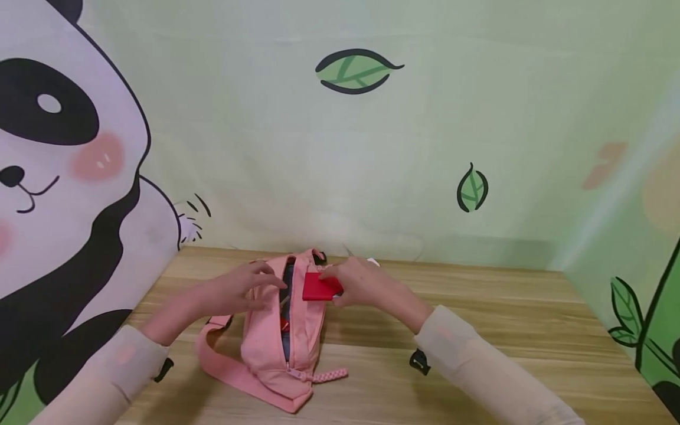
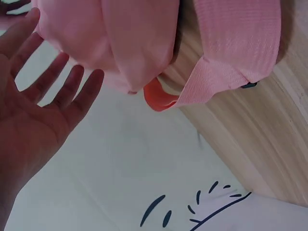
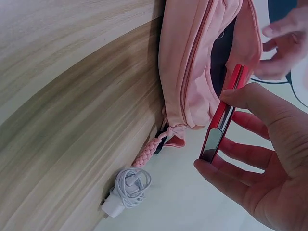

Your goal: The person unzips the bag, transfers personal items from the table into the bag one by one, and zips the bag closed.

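Observation:
A pink sling bag (image 1: 264,339) lies on the wooden table, its long zip undone and a dark lining showing. Inside the slit a small red thing (image 1: 285,324) is partly visible; its kind is unclear. My right hand (image 1: 363,284) pinches a flat red case (image 1: 317,288) just over the bag's right side. In the right wrist view the case (image 3: 222,115) is thin, with a shiny metal-like edge between thumb and fingers. At the opening's left side is my left hand (image 1: 239,290), its fingers spread and holding nothing in the left wrist view.
Beyond the right hand, a white charger (image 3: 113,204) with a coiled cable (image 3: 132,187) lies on the table (image 1: 478,330). The bag's wide strap (image 1: 228,369) loops to its left, and a braided zip pull (image 1: 330,375) points right. A printed cloth (image 1: 255,118) hangs behind.

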Action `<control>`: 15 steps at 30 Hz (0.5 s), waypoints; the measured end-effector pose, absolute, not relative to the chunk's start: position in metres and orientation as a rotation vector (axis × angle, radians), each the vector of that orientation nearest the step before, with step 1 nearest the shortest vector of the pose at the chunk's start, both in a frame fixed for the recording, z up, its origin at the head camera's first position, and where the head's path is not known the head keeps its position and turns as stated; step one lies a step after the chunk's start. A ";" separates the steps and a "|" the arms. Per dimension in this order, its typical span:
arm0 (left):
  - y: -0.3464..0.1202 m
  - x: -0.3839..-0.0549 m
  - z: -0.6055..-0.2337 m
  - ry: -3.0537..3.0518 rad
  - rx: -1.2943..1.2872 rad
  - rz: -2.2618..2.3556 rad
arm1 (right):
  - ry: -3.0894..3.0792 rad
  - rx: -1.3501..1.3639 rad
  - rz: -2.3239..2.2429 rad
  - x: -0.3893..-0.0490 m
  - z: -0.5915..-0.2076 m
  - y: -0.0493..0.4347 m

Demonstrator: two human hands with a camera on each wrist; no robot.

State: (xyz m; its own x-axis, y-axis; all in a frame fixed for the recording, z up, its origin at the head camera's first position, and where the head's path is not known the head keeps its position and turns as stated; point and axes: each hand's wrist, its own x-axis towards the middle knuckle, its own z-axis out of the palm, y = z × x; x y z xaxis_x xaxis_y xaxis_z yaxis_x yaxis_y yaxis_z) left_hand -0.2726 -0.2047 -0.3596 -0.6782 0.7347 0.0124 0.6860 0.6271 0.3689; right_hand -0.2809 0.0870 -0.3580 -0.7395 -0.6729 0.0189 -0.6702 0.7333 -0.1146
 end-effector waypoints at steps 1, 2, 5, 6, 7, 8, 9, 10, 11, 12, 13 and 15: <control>-0.204 -0.273 -0.362 2.715 1.234 0.511 | 2.900 -1.132 -0.185 -0.281 -0.358 0.087; -0.203 -0.273 -0.364 2.730 1.271 0.501 | 2.897 -1.140 -0.192 -0.281 -0.359 0.087; -0.201 -0.272 -0.364 2.771 1.351 0.518 | 2.890 -1.153 -0.204 -0.280 -0.359 0.086; -0.201 -0.272 -0.362 2.782 1.358 0.527 | 2.890 -1.147 -0.202 -0.279 -0.359 0.086; -0.200 -0.272 -0.361 2.792 1.364 0.530 | 2.889 -1.145 -0.203 -0.279 -0.359 0.085; -0.200 -0.272 -0.360 2.800 1.355 0.531 | 2.888 -1.149 -0.205 -0.279 -0.359 0.084; -0.200 -0.272 -0.358 2.806 1.345 0.532 | 2.885 -1.156 -0.210 -0.279 -0.359 0.083; -0.200 -0.272 -0.357 2.814 1.335 0.532 | 2.884 -1.174 -0.209 -0.279 -0.358 0.082; -0.200 -0.272 -0.356 2.823 1.326 0.533 | 2.878 -1.188 -0.213 -0.280 -0.358 0.080; -0.199 -0.272 -0.356 2.838 1.319 0.532 | 2.870 -1.203 -0.211 -0.281 -0.358 0.078; -0.200 -0.272 -0.357 2.851 1.310 0.538 | 2.862 -1.219 -0.206 -0.281 -0.358 0.074; -0.200 -0.271 -0.357 2.872 1.277 0.573 | 2.843 -1.239 -0.190 -0.282 -0.357 0.066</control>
State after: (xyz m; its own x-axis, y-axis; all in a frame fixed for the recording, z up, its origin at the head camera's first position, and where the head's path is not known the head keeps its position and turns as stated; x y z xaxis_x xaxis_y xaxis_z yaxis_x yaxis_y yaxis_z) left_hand -0.2711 -0.1995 -0.3575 -0.6792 0.7086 0.1912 0.7278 0.6163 0.3008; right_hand -0.2823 0.0663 -0.3571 -0.6815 -0.7316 0.0166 -0.7273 0.6747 -0.1258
